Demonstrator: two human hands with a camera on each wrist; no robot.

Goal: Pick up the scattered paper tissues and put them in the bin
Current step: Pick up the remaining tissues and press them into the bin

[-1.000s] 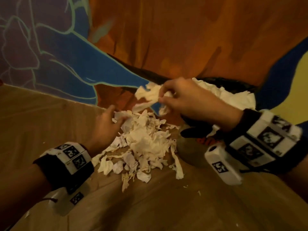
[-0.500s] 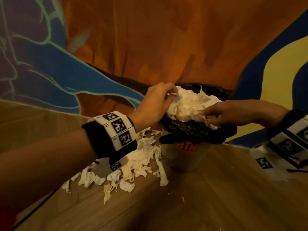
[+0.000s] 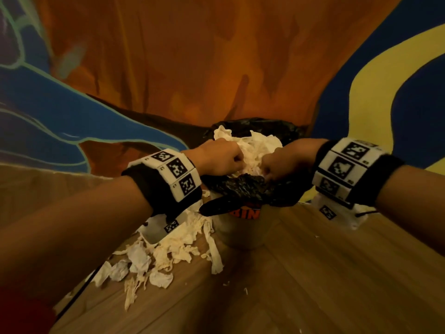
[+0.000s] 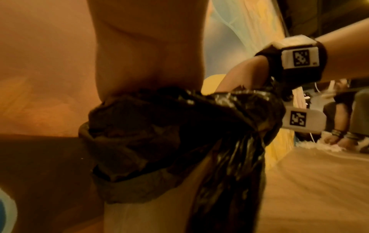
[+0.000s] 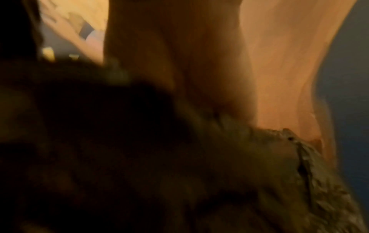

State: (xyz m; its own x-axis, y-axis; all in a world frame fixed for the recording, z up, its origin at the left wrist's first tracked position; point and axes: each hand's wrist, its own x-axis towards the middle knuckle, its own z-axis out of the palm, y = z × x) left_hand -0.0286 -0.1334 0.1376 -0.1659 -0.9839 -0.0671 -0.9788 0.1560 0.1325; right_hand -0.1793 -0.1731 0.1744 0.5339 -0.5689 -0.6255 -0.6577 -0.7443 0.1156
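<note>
Head view has both fists, left hand and right hand, clenched into tissues heaped over the bin, but a big scattered pile at its eight o'clock remains on the floor.

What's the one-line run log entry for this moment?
left hand: fist on tissues in bin | right hand: fist on same heap | bin: heaped above black liner | floor pile: remains left of bin
</note>
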